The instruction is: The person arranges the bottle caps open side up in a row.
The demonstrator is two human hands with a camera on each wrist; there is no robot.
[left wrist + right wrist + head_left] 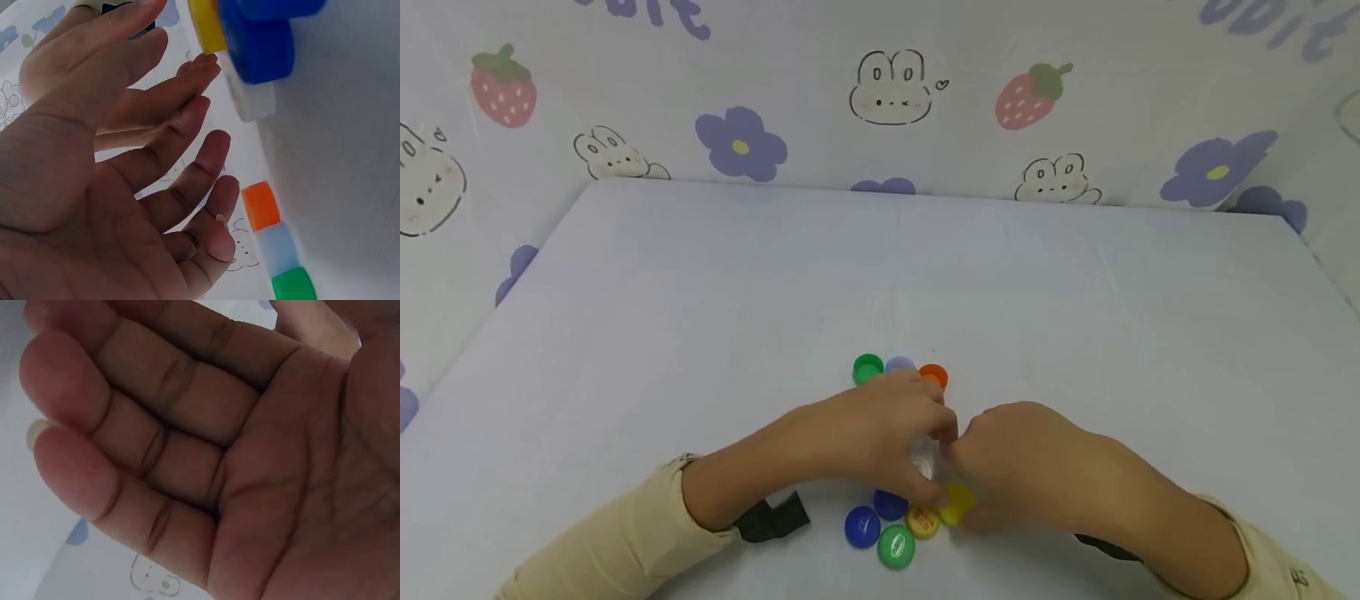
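Note:
My left hand [880, 433] hovers over a group of plastic bottle caps, its fingers loosely bent and holding nothing in the left wrist view. My right hand [1030, 467], slightly blurred, is beside it to the right; in the right wrist view its palm holds nothing and the fingers are relaxed. Between the hands a whitish cap [923, 458] is partly hidden. Nearer me lie two blue caps [862, 527], a light green cap [897, 547], a yellow cap [958, 503] and a yellow-gold cap with red print [922, 522]. Beyond the left hand, green [868, 368], pale blue [899, 363] and orange caps [934, 372] form a row.
A white cloth covers the table [737, 292]. Behind it hangs a patterned sheet [820, 83] with rabbits, strawberries and purple flowers. A black strap [775, 518] shows under the left wrist.

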